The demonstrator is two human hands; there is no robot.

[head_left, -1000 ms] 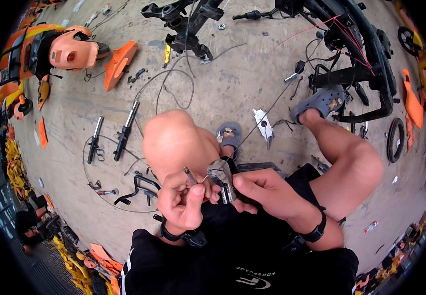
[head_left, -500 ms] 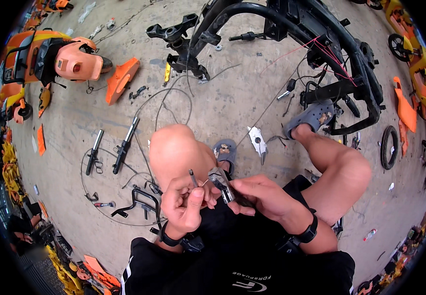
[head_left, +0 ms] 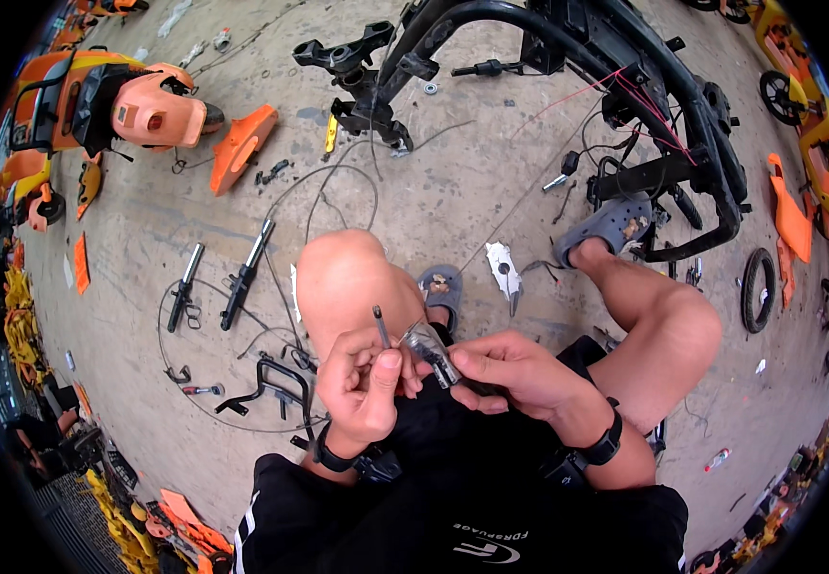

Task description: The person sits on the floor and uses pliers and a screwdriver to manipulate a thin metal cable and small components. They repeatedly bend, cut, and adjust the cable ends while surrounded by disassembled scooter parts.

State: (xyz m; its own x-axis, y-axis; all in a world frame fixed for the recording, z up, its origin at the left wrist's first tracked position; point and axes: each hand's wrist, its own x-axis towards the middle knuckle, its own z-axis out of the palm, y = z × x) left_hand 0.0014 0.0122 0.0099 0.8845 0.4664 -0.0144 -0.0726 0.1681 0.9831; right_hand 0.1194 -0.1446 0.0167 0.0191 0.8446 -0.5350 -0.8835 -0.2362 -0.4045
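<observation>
Both hands meet in front of my lap. My left hand is closed, with a thin dark metal rod standing up between thumb and fingers. Near its fingertips a fine wire-like piece reaches toward the other hand. My right hand pinches a small black and silver part, shiny and partly clear at its upper end; its exact kind I cannot make out. The left fingertips are close against this part, and whether they touch it is hard to tell. The right fingers partly cover its lower end.
A black vehicle frame stands ahead to the right. Two fork legs, a bent black bracket and looped cables lie on the left floor. Orange panels, a scooter and a tyre lie farther out.
The part in my right hand has tilted and shifted slightly right and down. The left hand keeps its grip on the rod. The whole view has shifted slightly.
</observation>
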